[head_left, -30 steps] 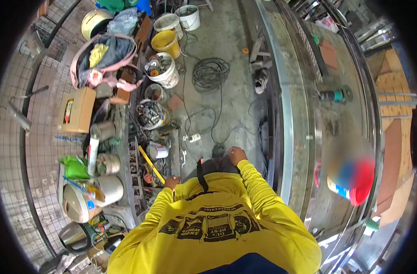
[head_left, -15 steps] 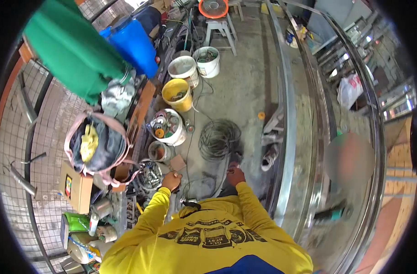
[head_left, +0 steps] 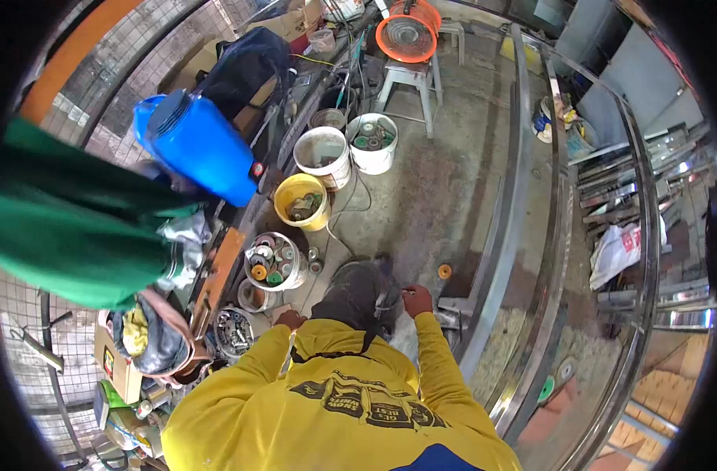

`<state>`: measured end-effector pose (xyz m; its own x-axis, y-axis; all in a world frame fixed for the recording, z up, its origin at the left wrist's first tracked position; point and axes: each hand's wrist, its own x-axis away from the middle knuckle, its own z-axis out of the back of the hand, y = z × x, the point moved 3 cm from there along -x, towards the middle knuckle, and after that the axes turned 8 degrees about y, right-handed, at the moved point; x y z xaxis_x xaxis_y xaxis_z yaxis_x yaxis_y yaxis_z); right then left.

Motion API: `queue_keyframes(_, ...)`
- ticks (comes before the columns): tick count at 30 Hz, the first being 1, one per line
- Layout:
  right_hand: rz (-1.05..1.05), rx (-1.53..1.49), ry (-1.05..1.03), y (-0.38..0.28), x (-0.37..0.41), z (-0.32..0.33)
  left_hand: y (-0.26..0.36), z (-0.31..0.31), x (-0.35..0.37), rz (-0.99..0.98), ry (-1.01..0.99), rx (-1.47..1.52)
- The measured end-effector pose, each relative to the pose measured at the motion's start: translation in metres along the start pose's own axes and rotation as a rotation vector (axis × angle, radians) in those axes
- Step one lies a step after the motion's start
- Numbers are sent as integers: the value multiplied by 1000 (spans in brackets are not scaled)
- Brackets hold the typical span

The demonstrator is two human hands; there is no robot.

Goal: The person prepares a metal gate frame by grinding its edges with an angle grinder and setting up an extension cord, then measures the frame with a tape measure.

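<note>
My left hand (head_left: 290,319) is partly hidden by the yellow sleeve (head_left: 252,357), its fingers curled in. Nothing shows sticking out of it. It is nearest to a bucket of metal fittings (head_left: 234,332) and a small grey pot (head_left: 256,296). On the other side, my right hand (head_left: 415,300) is closed in a loose fist beside my dark-trousered leg (head_left: 358,290), with no object visible in it. An orange disc (head_left: 445,272) lies on the floor ahead of that hand. Metal pieces (head_left: 450,312) lie just right of it.
Buckets line the left: one of grinding discs (head_left: 295,271), a yellow one (head_left: 315,218), two white ones (head_left: 339,169) (head_left: 382,161). An orange fan (head_left: 408,35) stands on a stool (head_left: 409,77). Long metal bars (head_left: 518,180) run along the right. A blue drum (head_left: 197,145) stands left.
My view has shifted, and my leg now covers where the coiled cable lay. The buckets and fan sit lower in view. Both hands stay curled; the right is farther from the cable's place.
</note>
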<state>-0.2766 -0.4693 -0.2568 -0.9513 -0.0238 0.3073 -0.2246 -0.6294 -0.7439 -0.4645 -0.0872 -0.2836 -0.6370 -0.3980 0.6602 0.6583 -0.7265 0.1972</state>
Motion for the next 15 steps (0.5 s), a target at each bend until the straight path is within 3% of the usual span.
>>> queue_keyframes(1, 4, 28, -14, -2, -25, -1, 25, 10, -11, -4, -23, 1)
queue_keyframes(2, 7, 56, -26, -4, -50, -3, 70, 39, -6, -203, -81, -106)
queue_keyframes(5, 42, 146, -113, -21, -127, -9, 92, 18, -106, -24, -3, -15)
queue_keyframes(8, 31, 186, -187, -44, -212, -5, 141, 38, -183, -18, -32, 23)
queue_keyframes(15, 51, 297, -242, -117, -428, 46, 315, 203, -312, -226, 222, 49)
